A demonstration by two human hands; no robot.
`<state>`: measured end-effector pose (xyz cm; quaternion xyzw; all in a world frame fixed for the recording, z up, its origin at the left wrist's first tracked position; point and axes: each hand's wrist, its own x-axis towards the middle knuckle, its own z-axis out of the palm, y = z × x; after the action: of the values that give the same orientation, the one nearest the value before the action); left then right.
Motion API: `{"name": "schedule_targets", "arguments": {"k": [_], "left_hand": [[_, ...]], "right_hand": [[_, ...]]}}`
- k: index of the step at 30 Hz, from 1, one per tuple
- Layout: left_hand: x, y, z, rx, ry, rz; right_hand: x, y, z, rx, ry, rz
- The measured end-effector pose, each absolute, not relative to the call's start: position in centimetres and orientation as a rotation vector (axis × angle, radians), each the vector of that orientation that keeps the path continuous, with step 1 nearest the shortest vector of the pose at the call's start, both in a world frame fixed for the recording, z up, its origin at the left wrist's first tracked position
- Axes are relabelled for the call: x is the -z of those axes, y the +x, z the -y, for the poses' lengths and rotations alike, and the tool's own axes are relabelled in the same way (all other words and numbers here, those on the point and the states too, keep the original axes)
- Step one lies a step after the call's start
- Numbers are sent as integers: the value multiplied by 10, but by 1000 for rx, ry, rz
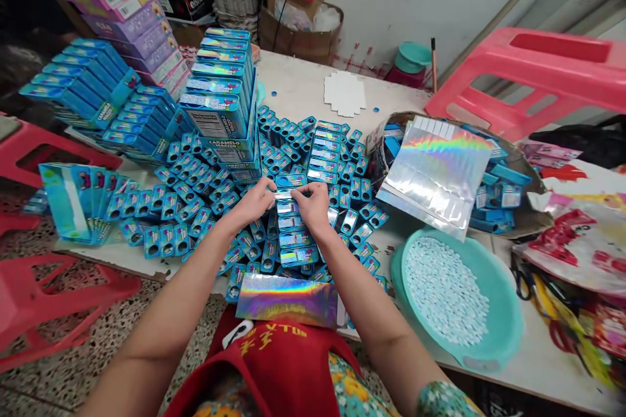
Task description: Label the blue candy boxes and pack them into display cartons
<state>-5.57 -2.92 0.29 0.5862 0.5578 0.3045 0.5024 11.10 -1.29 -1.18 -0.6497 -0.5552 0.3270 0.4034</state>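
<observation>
"Where's that row of small blue boxes [296,239]?"

"Nearer us than the tall stack [220,101] and off to its right. The row runs away from the body, each box lying crosswise."

"And the silvery strip [285,195]?"

"Across the row's far part, right of the stack's foot, long axis side to side."

"How are the arms?"

"Both stretched forward, slanting inward, wrists close together."

"Hands?"

"Left hand [259,201], beside the stack's base: fingers curled, nearly closed, pinching the strip's left end. Right hand [312,204], farther right: thumb and fingertips together on its other end."
</observation>
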Motion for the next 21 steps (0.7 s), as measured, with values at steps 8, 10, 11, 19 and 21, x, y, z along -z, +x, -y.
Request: {"name": "schedule_targets", "arguments": {"k": [8, 10, 11, 19, 21], "left_hand": [[33, -39, 32, -611, 1429, -1634], [33, -42, 41, -497, 1560, -1783], [29, -44, 48, -458, 1608, -1863], [-27, -7, 161, -558, 1923, -1413], [-19, 22, 179, -448, 2053, -1108]], "right_hand": [[29, 114, 3, -808, -1693, 1368], [25, 121, 4, -851, -1632, 1355], [22, 128, 8, -861, -1586, 1345], [5, 241, 144, -924, -1660, 1563], [14, 255, 182, -820, -1675, 1758]]}}
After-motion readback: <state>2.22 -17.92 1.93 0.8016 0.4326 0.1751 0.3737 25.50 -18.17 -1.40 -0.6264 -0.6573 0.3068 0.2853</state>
